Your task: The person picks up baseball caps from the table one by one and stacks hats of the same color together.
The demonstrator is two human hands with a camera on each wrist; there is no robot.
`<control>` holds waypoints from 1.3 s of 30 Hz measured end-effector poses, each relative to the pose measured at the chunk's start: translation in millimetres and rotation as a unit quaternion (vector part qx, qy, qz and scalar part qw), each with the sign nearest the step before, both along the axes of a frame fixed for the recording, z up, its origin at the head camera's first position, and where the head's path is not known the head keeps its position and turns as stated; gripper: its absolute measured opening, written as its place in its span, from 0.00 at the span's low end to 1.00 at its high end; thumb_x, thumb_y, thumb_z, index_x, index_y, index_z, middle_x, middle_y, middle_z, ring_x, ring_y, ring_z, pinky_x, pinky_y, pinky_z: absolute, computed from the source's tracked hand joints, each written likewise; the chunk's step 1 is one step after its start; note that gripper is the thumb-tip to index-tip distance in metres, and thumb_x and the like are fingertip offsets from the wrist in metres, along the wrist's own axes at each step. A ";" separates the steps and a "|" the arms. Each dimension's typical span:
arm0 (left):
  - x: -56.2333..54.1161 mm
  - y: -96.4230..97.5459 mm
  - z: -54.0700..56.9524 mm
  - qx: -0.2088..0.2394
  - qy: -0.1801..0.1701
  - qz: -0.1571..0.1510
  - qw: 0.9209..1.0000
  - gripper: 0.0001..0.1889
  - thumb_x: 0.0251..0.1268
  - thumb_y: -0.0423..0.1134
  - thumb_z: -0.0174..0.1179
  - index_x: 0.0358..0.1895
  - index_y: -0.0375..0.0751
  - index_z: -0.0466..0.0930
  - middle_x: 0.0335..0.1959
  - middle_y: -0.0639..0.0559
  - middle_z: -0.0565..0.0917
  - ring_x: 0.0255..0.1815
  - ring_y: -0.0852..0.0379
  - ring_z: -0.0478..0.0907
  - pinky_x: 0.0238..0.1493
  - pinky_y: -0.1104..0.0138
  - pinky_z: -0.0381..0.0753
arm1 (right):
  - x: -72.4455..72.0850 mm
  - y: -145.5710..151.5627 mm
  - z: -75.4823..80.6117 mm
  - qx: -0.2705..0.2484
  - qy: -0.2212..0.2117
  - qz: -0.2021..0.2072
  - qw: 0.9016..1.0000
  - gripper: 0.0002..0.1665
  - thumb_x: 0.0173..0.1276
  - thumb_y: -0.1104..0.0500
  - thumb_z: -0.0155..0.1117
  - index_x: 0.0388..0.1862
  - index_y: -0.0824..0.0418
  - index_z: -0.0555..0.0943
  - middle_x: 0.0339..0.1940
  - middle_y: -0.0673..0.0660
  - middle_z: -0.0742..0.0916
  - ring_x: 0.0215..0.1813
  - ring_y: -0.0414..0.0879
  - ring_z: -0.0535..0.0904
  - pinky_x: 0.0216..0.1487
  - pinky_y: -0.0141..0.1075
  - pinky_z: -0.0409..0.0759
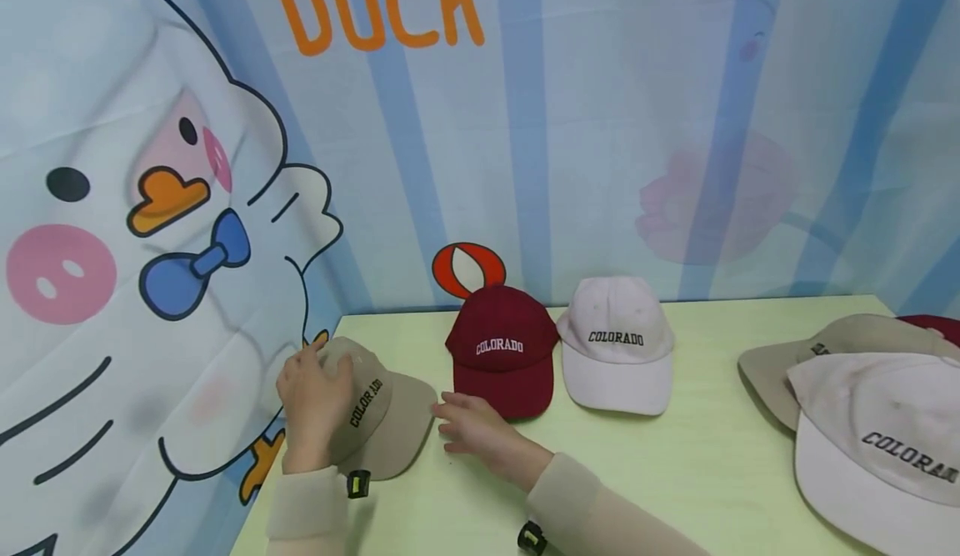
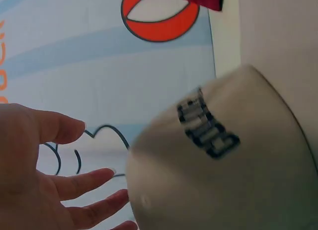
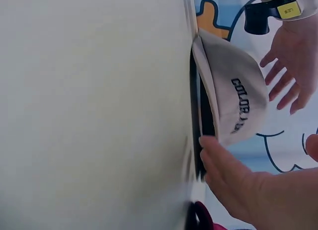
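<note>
A beige cap [image 1: 405,414] lettered COLORADO lies at the left of the table, its brim turned toward the right. My left hand [image 1: 318,393] hovers at the crown with fingers spread. In the right wrist view a small gap separates the left hand [image 3: 295,66] from the beige cap [image 3: 238,91]. On the other side, my right hand [image 1: 483,435] reaches to the brim edge with fingers extended, fingertips right at it. The right wrist view has the right hand [image 3: 238,180] alongside the brim, thumb apart.
Behind and to the right stand a dark red cap [image 1: 502,364] and a white cap [image 1: 618,348], side by side. At the table's [image 1: 675,473] right, another white cap [image 1: 877,448] overlaps a beige one [image 1: 772,373] and a red one [image 1: 933,323]. A printed duck backdrop [image 1: 600,106] borders the table.
</note>
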State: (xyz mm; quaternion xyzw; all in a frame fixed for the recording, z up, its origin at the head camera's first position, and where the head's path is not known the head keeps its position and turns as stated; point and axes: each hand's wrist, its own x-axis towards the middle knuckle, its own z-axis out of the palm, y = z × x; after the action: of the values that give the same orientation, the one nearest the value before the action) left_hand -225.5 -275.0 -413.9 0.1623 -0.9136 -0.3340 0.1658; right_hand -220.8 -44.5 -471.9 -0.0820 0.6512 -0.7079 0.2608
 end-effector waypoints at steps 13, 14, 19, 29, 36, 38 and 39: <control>1.7 -39.1 -19.3 0.011 -0.110 0.021 0.994 0.43 0.80 0.62 0.36 0.70 0.16 0.60 0.64 0.20 0.70 0.62 0.23 0.71 0.62 0.33 0.71 | -0.4 -10.1 -8.5 -0.062 -0.061 0.000 0.996 0.39 0.79 0.53 0.55 0.78 0.77 0.59 0.73 0.77 0.72 0.65 0.64 0.81 0.63 0.54 0.82; 1.3 -40.8 -20.6 0.010 -0.108 0.021 0.994 0.43 0.81 0.62 0.34 0.70 0.15 0.60 0.64 0.19 0.70 0.62 0.23 0.71 0.62 0.33 0.70 | -0.8 -10.0 -9.2 -0.064 -0.062 -0.001 0.996 0.39 0.79 0.53 0.56 0.78 0.77 0.60 0.73 0.77 0.73 0.64 0.64 0.82 0.63 0.54 0.82; 0.0 -44.4 -22.0 0.015 -0.087 0.025 0.996 0.42 0.83 0.59 0.31 0.67 0.15 0.62 0.62 0.18 0.71 0.61 0.23 0.72 0.61 0.33 0.71 | -1.7 -9.3 -12.6 -0.072 -0.064 -0.003 0.995 0.39 0.78 0.53 0.56 0.77 0.77 0.60 0.69 0.76 0.76 0.62 0.63 0.83 0.62 0.53 0.83; 0.7 -33.2 -2.7 0.049 0.019 0.052 0.997 0.38 0.82 0.61 0.35 0.63 0.23 0.68 0.59 0.21 0.76 0.60 0.24 0.74 0.59 0.35 0.71 | 0.2 -1.0 -6.2 -0.089 -0.052 0.016 0.995 0.38 0.79 0.54 0.55 0.77 0.76 0.59 0.67 0.75 0.79 0.63 0.65 0.83 0.64 0.54 0.82; 4.0 -11.9 23.1 0.081 0.078 0.042 0.993 0.34 0.79 0.64 0.44 0.59 0.32 0.75 0.53 0.30 0.80 0.52 0.32 0.77 0.53 0.40 0.75 | -0.9 14.9 3.1 -0.071 -0.028 0.039 0.996 0.38 0.80 0.53 0.55 0.79 0.74 0.59 0.60 0.68 0.84 0.58 0.61 0.87 0.58 0.49 0.86; 4.2 -5.4 29.2 0.079 0.092 0.033 0.992 0.32 0.78 0.64 0.46 0.54 0.34 0.76 0.44 0.34 0.80 0.44 0.37 0.77 0.43 0.48 0.76 | -1.6 21.2 4.4 -0.063 -0.017 0.048 0.997 0.40 0.80 0.53 0.56 0.80 0.73 0.57 0.58 0.67 0.85 0.56 0.58 0.88 0.56 0.47 0.87; 4.7 -2.1 31.8 0.078 0.099 0.028 0.992 0.31 0.78 0.64 0.46 0.52 0.34 0.76 0.40 0.36 0.79 0.39 0.40 0.77 0.39 0.51 0.75 | -2.2 24.7 4.9 -0.060 -0.013 0.053 0.997 0.40 0.80 0.53 0.57 0.80 0.73 0.57 0.57 0.66 0.85 0.54 0.57 0.89 0.55 0.47 0.87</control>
State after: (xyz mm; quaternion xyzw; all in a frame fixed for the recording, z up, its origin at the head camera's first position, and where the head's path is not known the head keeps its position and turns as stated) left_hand -220.8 -277.1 -382.0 0.1659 -0.8588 -0.4141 0.2518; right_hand -223.0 -19.8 -467.1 -0.1221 0.5991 -0.7317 0.3011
